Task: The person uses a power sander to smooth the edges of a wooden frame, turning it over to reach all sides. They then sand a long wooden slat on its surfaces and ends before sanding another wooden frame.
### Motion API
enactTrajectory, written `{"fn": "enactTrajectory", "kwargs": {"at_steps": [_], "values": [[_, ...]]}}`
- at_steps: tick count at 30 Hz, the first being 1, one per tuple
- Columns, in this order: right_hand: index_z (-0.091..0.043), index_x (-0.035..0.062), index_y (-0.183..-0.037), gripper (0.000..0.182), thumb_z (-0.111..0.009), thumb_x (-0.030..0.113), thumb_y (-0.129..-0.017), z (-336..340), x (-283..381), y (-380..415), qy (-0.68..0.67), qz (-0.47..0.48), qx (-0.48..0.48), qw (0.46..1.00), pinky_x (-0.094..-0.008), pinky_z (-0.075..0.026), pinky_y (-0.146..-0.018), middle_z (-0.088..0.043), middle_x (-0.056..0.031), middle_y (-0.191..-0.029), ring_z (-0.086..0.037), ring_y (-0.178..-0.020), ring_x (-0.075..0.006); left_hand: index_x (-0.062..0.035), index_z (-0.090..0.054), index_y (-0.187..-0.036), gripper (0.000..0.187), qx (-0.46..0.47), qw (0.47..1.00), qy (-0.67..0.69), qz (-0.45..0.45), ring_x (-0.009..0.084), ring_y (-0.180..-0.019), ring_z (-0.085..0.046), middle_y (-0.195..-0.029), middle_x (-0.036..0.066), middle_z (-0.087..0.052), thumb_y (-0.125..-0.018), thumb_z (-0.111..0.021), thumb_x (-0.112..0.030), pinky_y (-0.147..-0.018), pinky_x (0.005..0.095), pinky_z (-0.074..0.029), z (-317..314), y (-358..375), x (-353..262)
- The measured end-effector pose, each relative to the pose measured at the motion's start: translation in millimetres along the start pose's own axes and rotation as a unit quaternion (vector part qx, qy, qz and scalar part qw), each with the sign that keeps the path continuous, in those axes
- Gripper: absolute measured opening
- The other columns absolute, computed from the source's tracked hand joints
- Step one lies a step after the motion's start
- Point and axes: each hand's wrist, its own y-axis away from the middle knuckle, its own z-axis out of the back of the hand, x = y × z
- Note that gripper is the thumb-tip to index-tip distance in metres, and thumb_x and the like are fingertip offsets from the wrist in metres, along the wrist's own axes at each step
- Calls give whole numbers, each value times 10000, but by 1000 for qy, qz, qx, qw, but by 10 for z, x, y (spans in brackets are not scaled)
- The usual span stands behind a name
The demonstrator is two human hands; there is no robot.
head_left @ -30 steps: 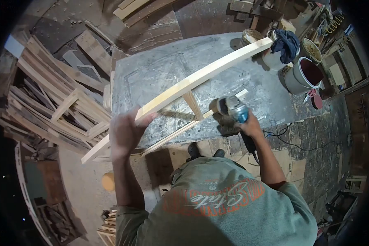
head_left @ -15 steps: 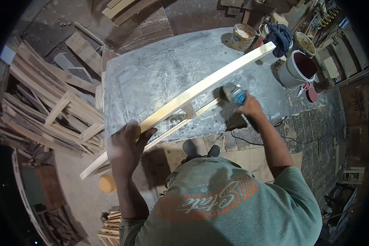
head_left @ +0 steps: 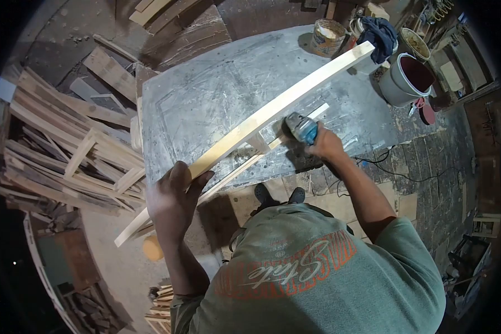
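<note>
Frame point(head_left: 273, 111): pale wooden assembly of two long rails joined by a short cross-piece, lying slantwise on the table point(head_left: 206, 94), its upper end toward 1 o'clock near the buckets, its lower end overhanging the table's near edge toward 7 o'clock.

Handling, as judged: stiff, light for its length, dry and not slippery; the thin lower rail looks the weaker member and the joint at the cross-piece the likeliest to rack. Best held on the thick upper rail, close to the cross-piece or near the overhanging end, where it can be steadied against the table.

Left hand point(head_left: 172, 203): at 8 o'clock from the table's centre, fingers curled over the upper rail near its lower end, gripping it.

Right hand point(head_left: 324, 146): at 4 o'clock of the table, wrapped around the grinder point(head_left: 301, 128), a blue-bodied power tool whose head sits against the lower rail just right of the cross-piece. Cord point(head_left: 401, 172) trails off toward 3 o'clock across the floor.

Surroundings: grey bucket point(head_left: 401, 83) and a second bucket behind it at 1 o'clock; blue rag point(head_left: 379, 34) draped beside them; tin point(head_left: 327, 36) at 12 o'clock on the table's far edge; stack of similar frames point(head_left: 67, 150) at 9 o'clock on the floor; loose planks at 11 o'clock.
</note>
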Motion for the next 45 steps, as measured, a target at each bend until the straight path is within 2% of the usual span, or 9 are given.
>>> {"fn": "enactTrajectory", "kwargs": {"at_steps": [3, 11, 13, 16, 23, 28, 34, 42, 45], "values": [[-470, -53, -1294, 858, -763, 369, -607, -170, 171, 107, 16, 24, -15, 999, -460, -559, -805, -692, -252, -987, -688, -917, -399, -43, -606, -862, 369, 13, 1000, -13, 7, 342, -578, -583, -666, 120, -602, -784, -811, -339, -526, 422, -434, 31, -1, -20], [-437, -44, -1299, 827, -773, 331, -643, -212, 409, 246, 20, 52, 14, 998, -485, -556, -776, -687, -260, -940, -685, -888, -425, -41, -593, -842, 372, -19, 1000, -14, -8, 337, -566, -571, -653, 114, -585, -784, -811, -337, -517, 423, -421, -8, 23, 2], [-435, -37, -1309, 843, -782, 346, -642, -191, 397, 279, 34, 55, 17, 998, -484, -555, -783, -686, -262, -950, -685, -890, -423, -26, -617, -899, 345, 16, 1000, -7, 9, 329, -570, -568, -665, 118, -584, -814, -793, -310, -526, 412, -426, 19, 17, -7], [-427, -28, -1337, 879, -794, 361, -640, -173, 364, 353, 51, 51, 15, 997, -483, -554, -794, -684, -263, -973, -686, -899, -420, -41, -542, -788, 403, -2, 1000, 1, 8, 365, -567, -562, -652, 132, -575, -790, -806, -344, -504, 436, -409, 34, -23, -57], [-368, -24, -1437, 982, -803, 365, -647, -130, 224, 350, 49, 43, 14, 998, -475, -551, -820, -684, -256, -1020, -683, -937, -410, -38, -504, -762, 415, 55, 997, 13, 46, 393, -595, -554, -651, 150, -558, -822, -776, -346, -518, 442, -410, 78, -39, -70], [-391, -25, -1420, 954, -786, 370, -647, 17, -38, 220, 56, 18, -13, 998, -469, -551, -821, -686, -247, -1031, -680, -949, -405, -22, -487, -778, 406, 53, 997, 31, 56, 357, -537, -437, -604, 147, -459, -833, -773, -305, -511, 415, -355, 63, -32, -59], [-402, -48, -1398, 993, -821, 363, -597, 325, -412, 12, 41, -44, -17, 998, -471, -533, -872, -670, -282, -1074, -664, -1007, -414, -12, -479, -770, 448, 59, 994, 57, 78, 357, -553, -426, -606, 158, -453, -823, -774, -345, -534, 419, -360, 64, -45, -56], [-559, -6, -1220, 771, -823, 273, -551, 735, -1068, -354, -52, -112, -127, 984, -420, -534, -839, -701, -238, -1005, -689, -948, -367, -21, -589, -845, 384, 79, 992, 20, 93, 384, -581, -517, -648, 187, -549, -837, -764, -363, -556, 422, -409, 70, -15, -39], [-536, -27, -1218, 791, -825, 320, -569, 696, -1493, -387, -123, -139, -152, 971, -424, -520, -884, -678, -258, -1089, -668, -1021, -393, -22, -622, -874, 351, 61, 996, -2, 65, 406, -623, -562, -682, 204, -585, -843, -762, -342, -576, 433, -435, 64, 1, 4]]}}
